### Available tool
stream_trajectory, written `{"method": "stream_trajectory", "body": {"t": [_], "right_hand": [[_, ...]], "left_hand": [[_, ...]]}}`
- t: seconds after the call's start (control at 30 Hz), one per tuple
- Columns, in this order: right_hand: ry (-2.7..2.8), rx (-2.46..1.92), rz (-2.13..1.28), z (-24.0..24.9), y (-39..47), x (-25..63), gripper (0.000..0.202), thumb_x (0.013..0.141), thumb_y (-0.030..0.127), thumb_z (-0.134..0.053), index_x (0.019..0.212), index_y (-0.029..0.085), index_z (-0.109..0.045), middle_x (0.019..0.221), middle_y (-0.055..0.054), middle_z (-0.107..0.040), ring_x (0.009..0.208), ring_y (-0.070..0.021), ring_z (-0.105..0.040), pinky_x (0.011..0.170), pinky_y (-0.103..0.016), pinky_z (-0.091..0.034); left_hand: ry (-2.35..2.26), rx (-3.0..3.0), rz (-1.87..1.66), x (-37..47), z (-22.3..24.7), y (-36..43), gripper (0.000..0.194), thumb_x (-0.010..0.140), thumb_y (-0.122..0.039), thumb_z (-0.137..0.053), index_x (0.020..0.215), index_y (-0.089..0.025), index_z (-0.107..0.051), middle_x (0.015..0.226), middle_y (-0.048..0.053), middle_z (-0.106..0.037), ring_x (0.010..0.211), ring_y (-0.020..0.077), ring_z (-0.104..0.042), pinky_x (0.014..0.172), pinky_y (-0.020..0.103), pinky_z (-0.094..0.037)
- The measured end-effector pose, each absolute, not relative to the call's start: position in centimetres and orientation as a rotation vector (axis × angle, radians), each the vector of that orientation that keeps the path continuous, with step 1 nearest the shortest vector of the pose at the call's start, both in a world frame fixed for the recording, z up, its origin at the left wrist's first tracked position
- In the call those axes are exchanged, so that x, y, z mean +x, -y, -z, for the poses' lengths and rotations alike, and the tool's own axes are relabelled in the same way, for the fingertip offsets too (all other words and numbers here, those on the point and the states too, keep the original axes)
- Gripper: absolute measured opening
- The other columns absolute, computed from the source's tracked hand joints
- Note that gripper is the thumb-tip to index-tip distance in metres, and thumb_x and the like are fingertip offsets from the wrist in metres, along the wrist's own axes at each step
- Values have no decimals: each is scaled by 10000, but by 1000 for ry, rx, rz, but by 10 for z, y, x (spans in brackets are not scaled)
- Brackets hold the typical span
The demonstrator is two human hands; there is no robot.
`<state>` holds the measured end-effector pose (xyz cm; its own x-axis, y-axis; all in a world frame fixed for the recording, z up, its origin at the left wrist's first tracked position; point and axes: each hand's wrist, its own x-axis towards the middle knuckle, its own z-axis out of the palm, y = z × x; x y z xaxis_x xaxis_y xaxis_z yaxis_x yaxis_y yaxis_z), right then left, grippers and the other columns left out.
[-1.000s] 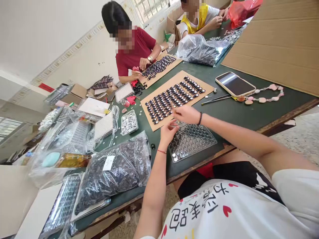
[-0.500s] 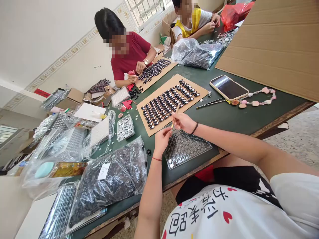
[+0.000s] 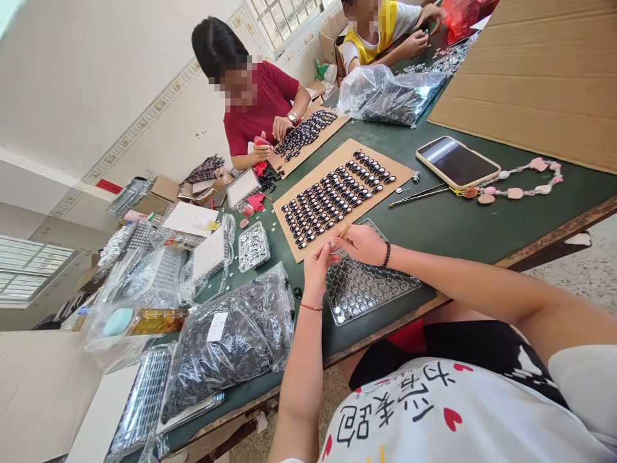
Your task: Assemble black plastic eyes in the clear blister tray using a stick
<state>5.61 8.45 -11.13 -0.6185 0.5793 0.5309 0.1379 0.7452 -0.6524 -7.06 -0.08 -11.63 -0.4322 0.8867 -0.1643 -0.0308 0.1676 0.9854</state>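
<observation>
My right hand [image 3: 362,244], a dark beaded bracelet at its wrist, pinches a thin wooden stick [image 3: 345,230]. Against its fingertips, my left hand [image 3: 316,270] is closed in a pinch on something small that I cannot make out. Below both hands lies a clear plastic tray [image 3: 366,292] with round compartments. Just beyond them is a cardboard sheet [image 3: 385,154] with rows of small black oval pieces [image 3: 332,199], which have pale shiny tops. To the left stands a clear box [image 3: 254,247] of small silvery white pieces.
A big bag of black pieces [image 3: 231,341] lies at the left, near a bottle [image 3: 149,321]. On the right are tweezers [image 3: 419,195], a phone [image 3: 457,164] with a beaded strap [image 3: 523,191], and a large cardboard panel [image 3: 535,83]. Two people work across the table.
The stick has swung from nearly upright to a lower slant, and my fingertips have come closer together. The whole view has shifted slightly. Across the table, the hands of the person in yellow have moved apart.
</observation>
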Motion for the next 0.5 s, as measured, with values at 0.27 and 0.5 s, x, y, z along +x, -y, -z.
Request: {"method": "stream_trajectory", "body": {"t": [0.27,0.5], "right_hand": [[2240,-476,-605,113,-85,57,360,912,344,-281,859,135,-569,817,-76,-623,726,-167,-561,612,-248,-356],[2267,-405,-659,112,-84,57,342,901,341,-313,804,141,-573,778,-74,-620,710,-165,-562,611,-246,-359]], "left_hand": [[-2139,1873,-1110,-66,110,7,297,865,-334,-382,1070,-219,-563,1192,82,-492,1139,197,-406,952,373,-324],[-2273,1819,-934,-67,112,8,269,864,-345,-353,743,-179,-528,727,36,-538,756,168,-502,704,289,-382]]}}
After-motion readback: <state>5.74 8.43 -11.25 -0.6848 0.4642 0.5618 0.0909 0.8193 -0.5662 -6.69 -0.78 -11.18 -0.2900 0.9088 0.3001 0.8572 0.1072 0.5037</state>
